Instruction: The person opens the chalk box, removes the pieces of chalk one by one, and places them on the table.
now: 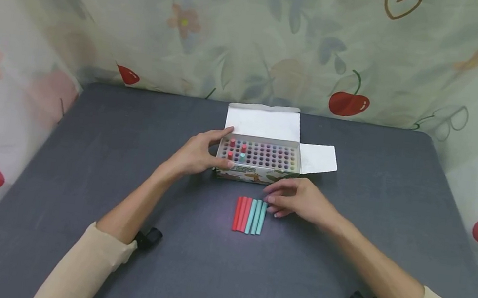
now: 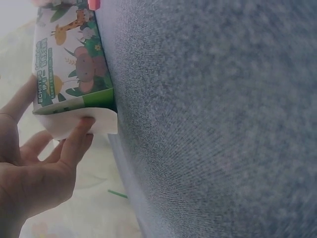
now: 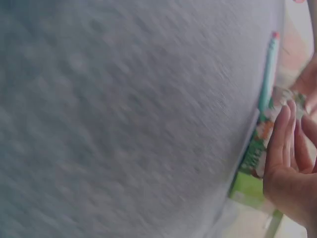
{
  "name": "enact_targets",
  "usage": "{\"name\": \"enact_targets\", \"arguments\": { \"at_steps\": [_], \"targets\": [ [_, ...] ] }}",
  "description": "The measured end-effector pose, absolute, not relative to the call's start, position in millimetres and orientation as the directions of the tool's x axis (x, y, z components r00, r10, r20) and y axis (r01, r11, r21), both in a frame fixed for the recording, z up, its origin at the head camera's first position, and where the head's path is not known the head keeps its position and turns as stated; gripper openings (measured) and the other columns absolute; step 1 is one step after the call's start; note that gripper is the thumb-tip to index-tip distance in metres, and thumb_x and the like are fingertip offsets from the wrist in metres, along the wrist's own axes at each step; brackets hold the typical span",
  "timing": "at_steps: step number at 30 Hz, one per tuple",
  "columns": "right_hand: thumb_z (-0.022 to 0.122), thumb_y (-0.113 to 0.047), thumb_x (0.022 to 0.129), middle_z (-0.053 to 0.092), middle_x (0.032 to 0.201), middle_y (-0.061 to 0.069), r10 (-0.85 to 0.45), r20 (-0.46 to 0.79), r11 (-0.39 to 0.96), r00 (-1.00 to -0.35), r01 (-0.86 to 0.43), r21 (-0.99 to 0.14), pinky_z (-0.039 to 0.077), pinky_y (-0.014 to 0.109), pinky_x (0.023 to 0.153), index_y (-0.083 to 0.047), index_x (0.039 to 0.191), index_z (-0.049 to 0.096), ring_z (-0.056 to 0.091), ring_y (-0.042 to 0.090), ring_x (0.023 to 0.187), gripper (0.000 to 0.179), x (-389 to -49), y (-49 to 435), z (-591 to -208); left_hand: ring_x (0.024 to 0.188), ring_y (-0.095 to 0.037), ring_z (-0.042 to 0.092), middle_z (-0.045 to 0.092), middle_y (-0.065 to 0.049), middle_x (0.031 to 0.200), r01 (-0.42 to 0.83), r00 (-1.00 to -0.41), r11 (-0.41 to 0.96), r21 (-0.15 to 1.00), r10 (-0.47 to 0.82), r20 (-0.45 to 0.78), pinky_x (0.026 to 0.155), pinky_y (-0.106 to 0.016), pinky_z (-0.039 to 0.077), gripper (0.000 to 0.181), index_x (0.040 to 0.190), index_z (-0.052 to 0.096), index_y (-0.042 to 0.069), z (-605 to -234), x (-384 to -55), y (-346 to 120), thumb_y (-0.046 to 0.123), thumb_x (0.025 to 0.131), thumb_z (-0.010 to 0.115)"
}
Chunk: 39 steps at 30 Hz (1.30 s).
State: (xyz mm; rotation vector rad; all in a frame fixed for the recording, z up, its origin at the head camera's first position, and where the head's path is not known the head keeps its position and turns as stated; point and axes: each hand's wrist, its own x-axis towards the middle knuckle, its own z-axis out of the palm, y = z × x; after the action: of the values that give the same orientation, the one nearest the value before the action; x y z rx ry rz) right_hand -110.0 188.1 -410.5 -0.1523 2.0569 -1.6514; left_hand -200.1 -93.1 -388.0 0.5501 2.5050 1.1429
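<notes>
A printed chalk box (image 1: 258,175) stands open with its insert full of round holes facing up. Three red chalk sticks (image 1: 244,148) and a teal one (image 1: 242,158) poke up from holes at its left. My left hand (image 1: 197,153) grips the box's left end, thumb at the front corner, a finger at the back; in the left wrist view, fingers touch a white end flap (image 2: 74,122). Before the box lies a row of three red chalks (image 1: 242,214) and three teal chalks (image 1: 256,217). My right hand (image 1: 304,200) hovers at the row's right, fingertips right by the last teal chalk's upper end.
The box's white lid (image 1: 263,123) is folded back behind it, and a white side flap (image 1: 318,159) sticks out to the right. Dark grey cloth covers the table (image 1: 316,287). A patterned curtain (image 1: 253,36) closes off the back and sides.
</notes>
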Motion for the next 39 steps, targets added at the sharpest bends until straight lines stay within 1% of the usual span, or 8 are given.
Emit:
{"name": "enact_targets", "arguments": {
  "at_steps": [5, 12, 16, 20, 23, 28, 32, 39],
  "targets": [
    [0.072, -0.010, 0.091, 0.071, 0.107, 0.021, -0.424, -0.253, 0.278, -0.870, 0.141, -0.950, 0.057, 0.048, 0.078, 0.004, 0.121, 0.066, 0.070, 0.043, 0.092, 0.034, -113.0, 193.0, -393.9, 0.144, -0.028, 0.033, 0.036, -0.010, 0.157, 0.199, -0.875, 0.602, 0.773, 0.465, -0.137, 0.112, -0.049, 0.033, 0.090, 0.157, 0.031, 0.025, -389.9, -201.0, -91.5, 0.028, 0.084, 0.082],
    [0.070, -0.005, 0.091, 0.068, 0.112, 0.028, -0.442, -0.166, 0.244, -0.882, 0.060, -0.968, 0.055, 0.053, 0.080, 0.007, 0.123, 0.064, 0.067, 0.048, 0.093, 0.034, -120.6, 194.1, -375.5, 0.145, -0.028, 0.032, 0.034, -0.009, 0.158, 0.194, -0.873, 0.602, 0.775, 0.466, -0.144, 0.112, -0.049, 0.033, 0.089, 0.157, 0.031, 0.026, -390.1, -200.3, -91.2, 0.029, 0.084, 0.082],
    [0.072, -0.007, 0.091, 0.069, 0.110, 0.023, -0.409, -0.127, 0.254, -0.904, 0.021, -0.967, 0.056, 0.051, 0.080, 0.004, 0.121, 0.067, 0.068, 0.045, 0.092, 0.032, -127.3, 191.3, -368.5, 0.145, -0.028, 0.032, 0.034, -0.009, 0.158, 0.191, -0.873, 0.599, 0.778, 0.466, -0.144, 0.112, -0.049, 0.033, 0.089, 0.157, 0.031, 0.026, -390.4, -200.2, -91.5, 0.028, 0.084, 0.082],
    [0.073, -0.009, 0.090, 0.070, 0.108, 0.016, -0.383, -0.102, 0.275, -0.918, -0.008, -0.961, 0.057, 0.044, 0.080, 0.000, 0.119, 0.069, 0.069, 0.034, 0.091, 0.031, -134.4, 187.9, -365.4, 0.145, -0.028, 0.033, 0.035, -0.010, 0.157, 0.193, -0.874, 0.596, 0.779, 0.466, -0.139, 0.112, -0.048, 0.033, 0.090, 0.157, 0.031, 0.025, -390.3, -200.1, -92.0, 0.027, 0.084, 0.082],
    [0.074, -0.009, 0.090, 0.070, 0.108, 0.014, -0.378, -0.084, 0.286, -0.922, -0.030, -0.958, 0.058, 0.040, 0.079, -0.002, 0.119, 0.069, 0.069, 0.027, 0.091, 0.031, -139.6, 185.6, -365.0, 0.144, -0.028, 0.033, 0.036, -0.010, 0.157, 0.197, -0.874, 0.596, 0.779, 0.467, -0.136, 0.112, -0.048, 0.034, 0.090, 0.157, 0.031, 0.025, -390.0, -200.0, -92.4, 0.027, 0.084, 0.082],
    [0.073, -0.008, 0.090, 0.070, 0.108, 0.016, -0.383, -0.052, 0.277, -0.922, -0.061, -0.959, 0.057, 0.039, 0.079, -0.002, 0.119, 0.070, 0.069, 0.026, 0.092, 0.030, -149.4, 180.7, -365.2, 0.145, -0.028, 0.032, 0.035, -0.010, 0.157, 0.191, -0.876, 0.598, 0.779, 0.462, -0.139, 0.112, -0.048, 0.033, 0.090, 0.157, 0.030, 0.025, -390.2, -200.2, -93.3, 0.027, 0.084, 0.082],
    [0.074, -0.009, 0.089, 0.070, 0.108, 0.014, -0.377, -0.031, 0.295, -0.925, -0.088, -0.951, 0.057, 0.035, 0.079, -0.005, 0.117, 0.072, 0.068, 0.025, 0.091, 0.028, -156.0, 177.1, -365.3, 0.145, -0.027, 0.033, 0.036, -0.009, 0.157, 0.186, -0.877, 0.597, 0.780, 0.459, -0.143, 0.113, -0.047, 0.033, 0.090, 0.157, 0.031, 0.026, -390.9, -200.4, -93.3, 0.027, 0.084, 0.082],
    [0.073, -0.010, 0.091, 0.070, 0.108, 0.012, -0.367, 0.007, 0.326, -0.930, -0.136, -0.936, 0.057, 0.036, 0.075, -0.005, 0.117, 0.072, 0.068, 0.028, 0.090, 0.026, -167.0, 172.1, -367.1, 0.144, -0.027, 0.033, 0.037, -0.010, 0.156, 0.193, -0.875, 0.598, 0.778, 0.463, -0.139, 0.112, -0.046, 0.033, 0.090, 0.157, 0.031, 0.025, -390.7, -200.0, -93.4, 0.027, 0.084, 0.082]
  ]
}}
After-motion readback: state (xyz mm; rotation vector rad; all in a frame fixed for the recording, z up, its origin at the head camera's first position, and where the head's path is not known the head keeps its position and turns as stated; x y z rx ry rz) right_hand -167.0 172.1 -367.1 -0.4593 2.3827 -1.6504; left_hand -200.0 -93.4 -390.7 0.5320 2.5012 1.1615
